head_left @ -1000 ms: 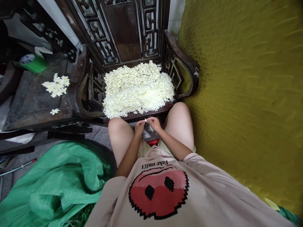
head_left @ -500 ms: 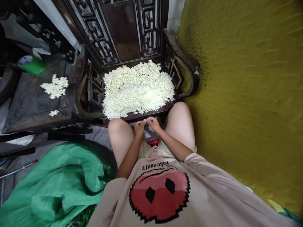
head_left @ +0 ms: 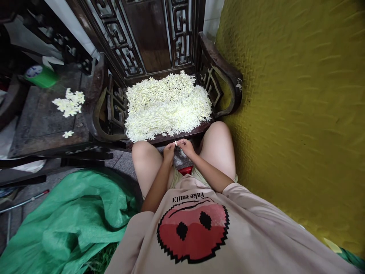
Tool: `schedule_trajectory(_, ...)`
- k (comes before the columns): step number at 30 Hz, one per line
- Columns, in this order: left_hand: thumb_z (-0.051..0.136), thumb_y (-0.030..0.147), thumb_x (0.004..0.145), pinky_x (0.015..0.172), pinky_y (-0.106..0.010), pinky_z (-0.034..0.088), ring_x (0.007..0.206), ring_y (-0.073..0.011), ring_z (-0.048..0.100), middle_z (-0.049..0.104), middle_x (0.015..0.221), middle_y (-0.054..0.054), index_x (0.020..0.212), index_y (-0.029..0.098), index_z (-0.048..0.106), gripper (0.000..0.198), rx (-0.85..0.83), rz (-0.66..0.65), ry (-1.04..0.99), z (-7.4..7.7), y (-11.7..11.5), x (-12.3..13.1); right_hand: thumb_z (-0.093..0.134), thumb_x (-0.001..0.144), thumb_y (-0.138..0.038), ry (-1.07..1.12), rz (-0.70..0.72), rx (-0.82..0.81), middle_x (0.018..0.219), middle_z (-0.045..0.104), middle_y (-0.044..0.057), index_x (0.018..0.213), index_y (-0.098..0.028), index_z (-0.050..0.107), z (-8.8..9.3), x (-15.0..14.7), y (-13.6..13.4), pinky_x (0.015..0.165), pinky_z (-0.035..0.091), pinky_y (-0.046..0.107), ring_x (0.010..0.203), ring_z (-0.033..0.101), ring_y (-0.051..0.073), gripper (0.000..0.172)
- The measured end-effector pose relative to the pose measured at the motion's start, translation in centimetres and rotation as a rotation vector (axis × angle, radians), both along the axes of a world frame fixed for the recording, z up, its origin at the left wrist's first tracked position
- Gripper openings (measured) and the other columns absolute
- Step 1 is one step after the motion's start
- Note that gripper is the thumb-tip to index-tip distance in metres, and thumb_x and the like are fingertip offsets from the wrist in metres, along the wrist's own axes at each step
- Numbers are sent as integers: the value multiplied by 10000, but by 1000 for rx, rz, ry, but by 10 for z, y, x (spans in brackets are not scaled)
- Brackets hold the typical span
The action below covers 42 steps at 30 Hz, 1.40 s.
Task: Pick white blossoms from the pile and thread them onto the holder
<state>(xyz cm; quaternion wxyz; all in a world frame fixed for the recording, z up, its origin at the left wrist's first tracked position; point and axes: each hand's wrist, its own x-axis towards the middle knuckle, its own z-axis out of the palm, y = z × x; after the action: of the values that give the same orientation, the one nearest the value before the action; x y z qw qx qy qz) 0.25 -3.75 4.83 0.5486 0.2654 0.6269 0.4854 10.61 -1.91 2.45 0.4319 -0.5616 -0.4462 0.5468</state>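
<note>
My left hand [head_left: 169, 151] and my right hand [head_left: 186, 147] meet between my knees, fingertips almost touching. Pinched between them is a tiny white flower [head_left: 175, 143], seen edge-on, its details too small to make out. Both hands are closed on it. Just beyond them a thick layer of white flowers [head_left: 168, 106] covers the seat of a dark carved wooden chair [head_left: 182, 134]. The petals at the back of the heap look slightly yellower than those in front.
To the left, a dark wooden table [head_left: 40, 121] bears a small flower cluster [head_left: 70, 102], one single flower [head_left: 68, 134] and a green container [head_left: 42, 76]. A green sack [head_left: 82, 213] with green stems lies beside my left leg. A yellow textured sheet [head_left: 293, 114] rises at right.
The view has shifted slightly, so the scene sits a little to the right. The flower between my fingertips now stands more upright; both hands stay in nearly the same place.
</note>
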Motion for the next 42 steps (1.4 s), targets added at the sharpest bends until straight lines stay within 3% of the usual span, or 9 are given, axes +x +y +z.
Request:
schedule_trajectory(8, 689, 418, 613, 631, -248, 370, 625, -121, 509, 596, 631, -12, 729, 141, 672, 301, 6, -56, -19, 4, -2, 0, 571, 684, -332, -51, -53, 12, 676, 641, 34, 661, -161, 602, 5, 2, 0, 656, 443, 268, 633, 564, 142, 176)
schedule_trajectory(15, 729, 328, 563, 529, -217, 293, 504, -69, 358, 397, 520, 66, 739, 160, 623, 265, 114, -21, 125, -1, -1, 2, 579, 682, -355, -13, -51, 2, 691, 649, 32, 676, -161, 612, 2, 3, 1, 660, 443, 263, 647, 566, 140, 197)
schedule_trajectory(23, 696, 316, 593, 568, -228, 346, 541, -87, 435, 541, 562, 19, 683, 144, 651, 200, 20, 18, 147, -9, -1, 1, 569, 683, -342, -42, -15, 11, 702, 651, 32, 671, -164, 601, -2, 0, 2, 679, 443, 265, 660, 568, 141, 181)
schedule_trajectory(30, 710, 303, 556, 614, -235, 375, 575, -97, 485, 617, 614, -10, 664, 142, 675, 198, 36, 73, 94, -4, -3, 0, 572, 690, -366, -90, 7, -1, 679, 632, 22, 664, -164, 596, -2, 0, 1, 667, 435, 265, 648, 551, 140, 205)
schedule_trajectory(42, 755, 334, 467, 626, -239, 387, 584, -96, 515, 610, 590, 5, 593, 142, 619, 266, -16, 132, -82, 2, -4, 0, 632, 648, -423, 90, 46, 36, 766, 668, 46, 754, -164, 662, 5, -1, 0, 660, 441, 267, 695, 575, 149, 281)
